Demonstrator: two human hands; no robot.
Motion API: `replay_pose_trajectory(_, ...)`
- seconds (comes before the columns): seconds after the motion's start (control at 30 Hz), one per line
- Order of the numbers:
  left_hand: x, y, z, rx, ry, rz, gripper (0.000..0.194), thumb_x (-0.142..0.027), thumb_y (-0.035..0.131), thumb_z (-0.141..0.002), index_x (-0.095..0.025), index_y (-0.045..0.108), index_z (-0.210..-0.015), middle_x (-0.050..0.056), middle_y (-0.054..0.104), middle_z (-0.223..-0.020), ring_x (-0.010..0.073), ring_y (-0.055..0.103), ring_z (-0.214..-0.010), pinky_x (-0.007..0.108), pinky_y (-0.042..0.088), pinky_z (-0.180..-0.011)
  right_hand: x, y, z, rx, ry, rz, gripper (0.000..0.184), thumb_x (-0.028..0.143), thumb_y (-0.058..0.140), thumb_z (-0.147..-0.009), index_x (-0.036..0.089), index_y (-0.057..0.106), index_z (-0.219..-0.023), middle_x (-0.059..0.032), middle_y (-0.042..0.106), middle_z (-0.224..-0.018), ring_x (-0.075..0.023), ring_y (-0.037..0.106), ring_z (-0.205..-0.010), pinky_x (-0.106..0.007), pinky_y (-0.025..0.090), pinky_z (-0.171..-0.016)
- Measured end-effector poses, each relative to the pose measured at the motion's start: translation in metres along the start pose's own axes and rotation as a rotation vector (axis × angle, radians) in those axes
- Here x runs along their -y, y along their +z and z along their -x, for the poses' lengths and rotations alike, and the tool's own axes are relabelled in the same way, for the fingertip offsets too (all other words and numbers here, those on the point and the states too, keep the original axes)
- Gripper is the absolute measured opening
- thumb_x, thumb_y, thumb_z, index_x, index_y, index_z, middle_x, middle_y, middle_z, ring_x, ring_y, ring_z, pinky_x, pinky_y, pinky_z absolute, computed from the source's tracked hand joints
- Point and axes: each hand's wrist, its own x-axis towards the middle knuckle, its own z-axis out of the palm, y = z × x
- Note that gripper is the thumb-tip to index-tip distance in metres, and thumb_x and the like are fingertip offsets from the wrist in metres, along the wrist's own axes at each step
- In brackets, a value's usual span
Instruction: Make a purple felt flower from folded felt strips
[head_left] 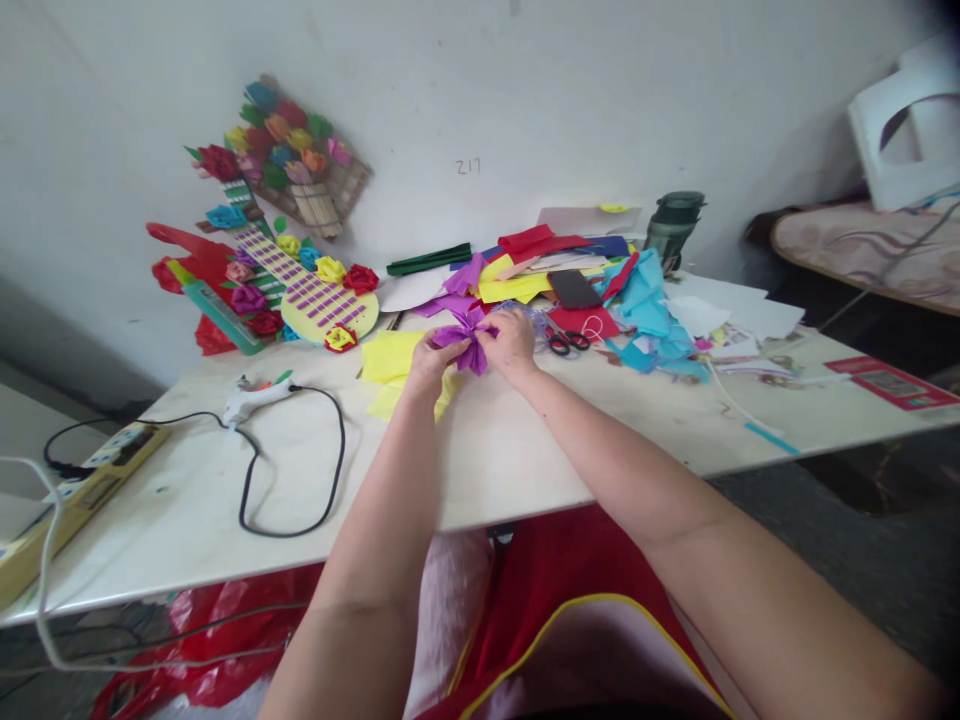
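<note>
Between my two hands, just above the table, is a purple paper flower with spread petals. My left hand pinches its left side, thumb on top of a petal. On the other side my right hand grips it near the middle with thumb and fingertips closed. Yellow crepe paper lies flat under and beside my left hand. Black-handled scissors rest to the right of my right hand, by a red sheet. The flower's underside is hidden.
A white glue gun with a looped black cord lies at left, near a power strip. Behind it stands a flower-decorated paper guitar. Coloured paper, a dark phone, blue crepe paper and a dark bottle fill the back right.
</note>
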Motion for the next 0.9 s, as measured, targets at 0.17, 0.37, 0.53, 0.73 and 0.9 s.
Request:
replay_pose_trajectory(0.17,0.004,0.0,-0.003,-0.052,0.005,-0.018,0.046,-0.02,0.083,-0.038,-0.016,0.061,-0.079,-0.003,0.063,-0.065,0.0111,0.058,-0.058,0.026,0.049,-0.062,0.002,0.001,0.002,0.006,-0.002,-0.001,0.011,0.02,0.059,-0.076,0.019,0.07,-0.076,-0.0056,0.07,-0.088,-0.0236,0.053,-0.09,-0.036,0.037,-0.082)
replay_pose_trajectory(0.37,0.007,-0.003,-0.006,-0.085,0.024,-0.049,0.036,-0.019,0.08,-0.042,-0.016,0.062,-0.073,-0.003,0.062,-0.062,0.0104,0.056,-0.056,0.026,0.048,-0.06,0.002,0.002,0.001,0.047,-0.002,-0.024,0.012,0.018,0.06,-0.075,0.019,0.071,-0.078,-0.0049,0.07,-0.086,-0.0223,0.056,-0.088,-0.036,0.039,-0.084)
replay_pose_trajectory(0.53,0.01,-0.006,-0.01,-0.109,0.03,-0.039,0.03,-0.018,0.077,-0.042,-0.015,0.062,-0.068,-0.001,0.063,-0.064,0.0104,0.058,-0.059,0.025,0.048,-0.061,0.005,-0.001,0.001,0.093,0.037,-0.017,0.018,0.017,0.058,-0.076,0.02,0.072,-0.085,-0.0041,0.071,-0.083,-0.0209,0.059,-0.084,-0.034,0.042,-0.081)
replay_pose_trajectory(0.73,0.007,-0.005,-0.009,-0.145,0.004,-0.071,0.032,-0.018,0.075,-0.04,-0.014,0.062,-0.07,-0.001,0.062,-0.064,0.0112,0.057,-0.058,0.026,0.047,-0.059,0.007,-0.003,0.001,0.128,0.04,-0.018,0.021,0.017,0.056,-0.076,0.019,0.073,-0.088,-0.0053,0.072,-0.087,-0.0213,0.06,-0.086,-0.034,0.042,-0.082)
replay_pose_trajectory(0.9,0.005,-0.005,-0.007,-0.125,0.029,-0.158,0.028,-0.02,0.074,-0.044,-0.014,0.061,-0.067,-0.003,0.059,-0.058,0.0096,0.052,-0.054,0.025,0.045,-0.056,0.008,-0.008,0.0,0.09,-0.016,-0.118,0.021,0.023,0.053,-0.081,0.019,0.072,-0.084,-0.0038,0.072,-0.086,-0.0197,0.06,-0.087,-0.033,0.041,-0.086)
